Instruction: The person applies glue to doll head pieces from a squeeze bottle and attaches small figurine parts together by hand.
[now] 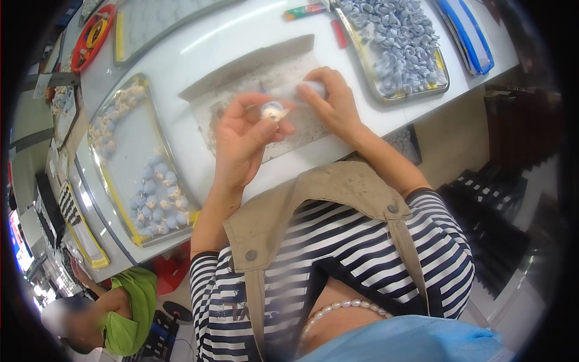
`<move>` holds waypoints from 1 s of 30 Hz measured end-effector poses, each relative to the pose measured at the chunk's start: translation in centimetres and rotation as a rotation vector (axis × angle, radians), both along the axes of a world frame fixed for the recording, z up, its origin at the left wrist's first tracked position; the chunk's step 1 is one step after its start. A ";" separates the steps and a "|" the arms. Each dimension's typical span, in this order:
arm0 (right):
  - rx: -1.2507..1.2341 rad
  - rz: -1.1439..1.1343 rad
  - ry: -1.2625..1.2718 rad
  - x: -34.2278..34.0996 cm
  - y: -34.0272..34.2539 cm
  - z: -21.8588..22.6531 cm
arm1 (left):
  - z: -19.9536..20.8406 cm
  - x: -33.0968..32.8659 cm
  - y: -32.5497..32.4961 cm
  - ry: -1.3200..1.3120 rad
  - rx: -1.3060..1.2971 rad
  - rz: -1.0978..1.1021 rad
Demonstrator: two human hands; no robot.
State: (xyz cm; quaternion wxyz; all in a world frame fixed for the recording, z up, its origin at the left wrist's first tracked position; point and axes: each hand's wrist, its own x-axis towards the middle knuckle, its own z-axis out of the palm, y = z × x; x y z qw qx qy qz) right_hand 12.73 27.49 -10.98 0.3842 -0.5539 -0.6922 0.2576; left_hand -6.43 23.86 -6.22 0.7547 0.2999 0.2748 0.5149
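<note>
My left hand (244, 130) pinches a small cream figure piece (274, 113) with a light blue top between thumb and fingers. In my right hand (333, 99) is a soft white bottle (289, 92), held sideways with its narrow end toward the piece. Its tip is blurred, so I cannot tell whether it touches the piece. Both hands are above a stained cardboard sheet (208, 90) with a raised far edge. To the left, a tray (129, 184) bears several similar blue and cream pieces. A second tray (374, 87) at the far right is heaped with curved grey-blue pieces (398, 45).
A red strip (339, 34) and a small green and red box (304, 11) lie beyond the cardboard. Blue-edged folders (470, 36) stand at the far right. A red basket (93, 37) sits at the far left. Another person in a green shirt (129, 308) works at lower left.
</note>
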 end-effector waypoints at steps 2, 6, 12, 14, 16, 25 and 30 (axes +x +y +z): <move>-0.012 0.046 0.030 0.8 0.3 0.8 | 0.2 0.4 0.1 0.028 -0.021 0.003; 0.355 -0.137 -0.233 6.1 3.8 2.0 | 0.9 0.8 0.3 0.056 -0.021 0.006; 0.269 -0.201 -0.543 11.2 8.9 1.4 | 1.0 1.0 -0.1 0.097 -0.051 0.008; 0.204 -0.157 -0.640 11.3 9.2 1.3 | 1.0 1.0 -0.4 0.127 -0.056 0.011; 0.167 -0.101 -0.642 10.8 9.3 1.3 | 0.9 0.8 -0.6 0.129 -0.066 0.024; -0.065 0.177 0.483 0.5 0.6 3.7 | -1.1 -0.9 -1.1 0.180 -0.070 0.093; 0.040 0.250 0.279 -4.1 -2.2 3.7 | -1.8 -1.2 -1.5 0.190 -0.045 0.148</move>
